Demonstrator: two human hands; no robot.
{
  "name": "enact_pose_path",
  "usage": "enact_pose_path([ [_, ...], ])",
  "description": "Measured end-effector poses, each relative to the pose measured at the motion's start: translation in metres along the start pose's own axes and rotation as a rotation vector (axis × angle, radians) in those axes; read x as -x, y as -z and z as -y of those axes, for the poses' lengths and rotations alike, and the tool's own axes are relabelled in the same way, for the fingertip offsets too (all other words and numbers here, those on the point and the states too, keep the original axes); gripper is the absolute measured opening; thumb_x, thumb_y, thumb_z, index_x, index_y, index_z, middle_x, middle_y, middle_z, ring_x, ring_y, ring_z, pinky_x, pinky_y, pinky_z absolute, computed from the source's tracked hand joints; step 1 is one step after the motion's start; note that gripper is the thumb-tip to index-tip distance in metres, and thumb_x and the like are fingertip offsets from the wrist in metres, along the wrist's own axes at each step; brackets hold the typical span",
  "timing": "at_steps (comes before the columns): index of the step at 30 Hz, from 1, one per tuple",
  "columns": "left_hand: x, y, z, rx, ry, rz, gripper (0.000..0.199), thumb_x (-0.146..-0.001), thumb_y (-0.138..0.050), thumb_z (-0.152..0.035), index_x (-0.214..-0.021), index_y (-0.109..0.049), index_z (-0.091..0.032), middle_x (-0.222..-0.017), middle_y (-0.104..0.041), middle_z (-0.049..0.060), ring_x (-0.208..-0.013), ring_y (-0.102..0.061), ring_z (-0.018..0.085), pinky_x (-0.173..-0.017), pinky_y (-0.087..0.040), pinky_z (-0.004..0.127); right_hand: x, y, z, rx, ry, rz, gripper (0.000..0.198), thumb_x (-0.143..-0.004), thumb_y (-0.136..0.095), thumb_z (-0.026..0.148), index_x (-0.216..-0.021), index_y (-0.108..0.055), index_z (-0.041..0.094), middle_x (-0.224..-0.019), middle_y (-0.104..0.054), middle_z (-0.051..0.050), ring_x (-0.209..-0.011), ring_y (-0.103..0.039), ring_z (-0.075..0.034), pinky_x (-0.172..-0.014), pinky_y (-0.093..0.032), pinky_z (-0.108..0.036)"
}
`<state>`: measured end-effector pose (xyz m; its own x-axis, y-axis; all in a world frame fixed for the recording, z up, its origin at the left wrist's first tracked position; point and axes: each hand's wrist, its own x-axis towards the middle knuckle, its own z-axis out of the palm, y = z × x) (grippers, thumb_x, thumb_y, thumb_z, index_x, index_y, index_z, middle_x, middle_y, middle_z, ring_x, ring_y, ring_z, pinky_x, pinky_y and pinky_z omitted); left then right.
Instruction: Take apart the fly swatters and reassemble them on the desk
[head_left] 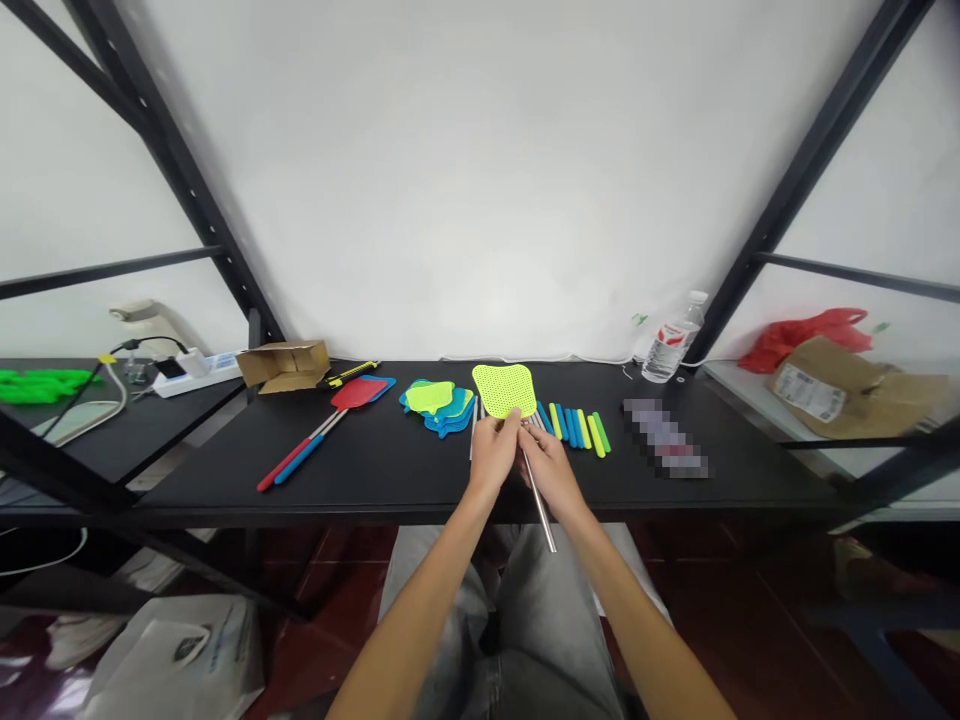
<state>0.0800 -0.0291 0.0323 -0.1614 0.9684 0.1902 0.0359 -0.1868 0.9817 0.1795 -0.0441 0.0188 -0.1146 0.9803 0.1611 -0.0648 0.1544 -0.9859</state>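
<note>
Left hand (492, 455) closed, thumb laid over the base of a yellow-green swatter head (504, 388). Right hand (551, 468) closed too, pressed against the left, fingers curled about the upper part of a metal rod (538, 502). Hardly any gap in either grip; exact finger contacts hidden where the hands meet. The swatter head rises out of the hands above a black table (390, 470); the rod slopes down below it, lower end past the table's near edge, over the lap.

Swatter head as landmark. Just left of it: loose rods (473, 430), partly behind the hands. Farther left: a pile of blue and yellow-green heads (450, 412). Well left: a red swatter (356, 393) overlapping a blue swatter (300, 459), then an open cardboard box (289, 368).

Near, on its right: a row of blue, yellow and green handles (582, 428). Well right: a pixelated item (666, 440) and, toward the wall, a clear bottle (670, 347), upright.
</note>
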Motion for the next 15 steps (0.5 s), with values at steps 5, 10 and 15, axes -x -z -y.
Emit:
enact_pose_path([
  [5,-0.001,0.029,0.001,0.187,0.072,-0.044,0.037,-0.079,-0.064,-0.049,-0.072,-0.071,-0.013,-0.066,-0.065,0.004,-0.061,-0.059,0.015,-0.058,-0.045,0.026,-0.005,-0.039,0.001,-0.222,-0.147,0.094,0.037,-0.085,-0.057,0.055,-0.072,-0.043,0.023,-0.053,-0.029,0.01,-0.04,-0.021,-0.007,-0.038,-0.016,-0.021],
  [10,-0.016,0.045,0.008,0.081,0.069,-0.312,0.039,-0.077,-0.066,-0.047,-0.055,-0.059,-0.016,-0.051,-0.052,0.0,-0.053,-0.052,0.014,-0.054,-0.04,0.025,-0.005,-0.06,0.002,0.074,0.065,0.075,0.038,-0.089,-0.05,0.048,-0.064,-0.04,0.022,-0.053,-0.034,0.007,-0.046,-0.029,-0.009,-0.045,-0.021,-0.023],
  [15,-0.064,0.097,-0.003,-0.225,0.118,-0.537,0.039,-0.086,-0.052,-0.045,-0.068,-0.069,-0.015,-0.063,-0.066,0.006,-0.067,-0.064,0.02,-0.063,-0.046,0.028,-0.002,-0.051,-0.003,0.658,0.257,-0.007,0.043,-0.094,-0.041,0.037,-0.056,-0.042,0.02,-0.053,-0.043,0.003,-0.054,-0.041,-0.012,-0.054,-0.023,-0.027],
])
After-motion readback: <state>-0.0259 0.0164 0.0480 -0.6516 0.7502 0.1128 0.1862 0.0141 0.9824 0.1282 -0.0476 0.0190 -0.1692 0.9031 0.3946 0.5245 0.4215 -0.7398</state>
